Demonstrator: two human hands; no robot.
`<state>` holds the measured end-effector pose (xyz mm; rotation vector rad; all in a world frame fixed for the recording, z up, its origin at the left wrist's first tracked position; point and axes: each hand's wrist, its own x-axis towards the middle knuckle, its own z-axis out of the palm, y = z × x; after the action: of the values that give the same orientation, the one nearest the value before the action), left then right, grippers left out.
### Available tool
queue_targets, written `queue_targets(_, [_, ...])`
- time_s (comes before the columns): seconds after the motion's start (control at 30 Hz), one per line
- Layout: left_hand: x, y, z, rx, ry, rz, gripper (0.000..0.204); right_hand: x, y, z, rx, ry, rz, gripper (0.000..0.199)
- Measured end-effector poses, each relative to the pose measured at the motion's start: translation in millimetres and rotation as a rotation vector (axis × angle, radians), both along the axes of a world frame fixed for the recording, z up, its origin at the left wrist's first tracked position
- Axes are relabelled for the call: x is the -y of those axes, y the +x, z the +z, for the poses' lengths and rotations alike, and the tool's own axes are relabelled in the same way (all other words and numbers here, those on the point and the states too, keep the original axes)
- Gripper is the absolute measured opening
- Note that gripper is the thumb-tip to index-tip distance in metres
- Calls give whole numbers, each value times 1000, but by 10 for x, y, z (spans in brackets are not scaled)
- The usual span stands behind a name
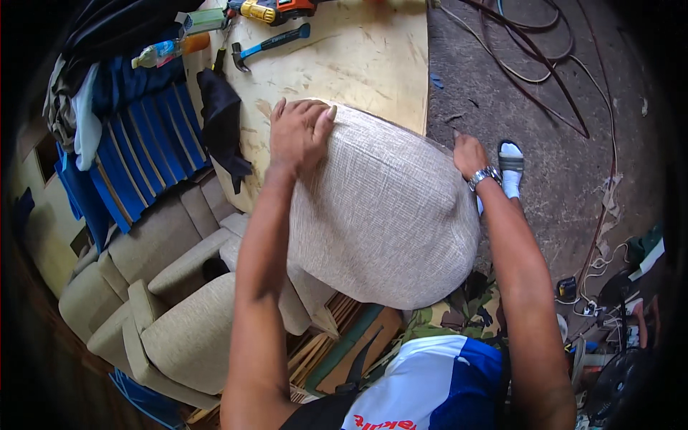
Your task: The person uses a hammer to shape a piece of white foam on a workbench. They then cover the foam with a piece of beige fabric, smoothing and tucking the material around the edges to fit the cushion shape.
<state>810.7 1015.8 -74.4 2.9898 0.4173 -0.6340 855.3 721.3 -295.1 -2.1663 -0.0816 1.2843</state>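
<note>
A seat cushion point(387, 201) covered in light grey-beige woven fabric stands tilted in front of me, its upper edge over the wooden board point(358, 57). My left hand point(297, 136) grips the cushion's upper left corner, fingers curled over the edge and the thumb on the fabric. At the upper right edge, my right hand point(471, 156), with a metal watch point(485, 176) on the wrist, is closed on the cushion's rim; its fingertips are partly hidden. Folds and a dent show in the fabric near the right side. The cushion's underside is out of sight.
On the board lie a blue-handled hammer point(271, 47), an orange power tool point(294, 7) and black cloth point(218, 118). Beige sofa parts point(179, 251) stand at left. Hoses point(537, 57) cross the floor at upper right; a sandalled foot point(510, 165) is nearby. Clutter fills the lower right.
</note>
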Motion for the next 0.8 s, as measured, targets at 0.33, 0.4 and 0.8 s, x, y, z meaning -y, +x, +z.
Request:
queue_targets(0.33, [-772, 235, -172, -243, -582, 645, 51, 114, 31, -177, -71, -25, 19, 48])
queue_targets(0.4, [-1234, -799, -348, -5, -475, 990, 66, -9, -44, -113, -90, 2, 31, 48])
queue_targets(0.8, [3315, -2559, -93, 135, -186, 607, 75, 225, 86, -658, 126, -151, 279, 52])
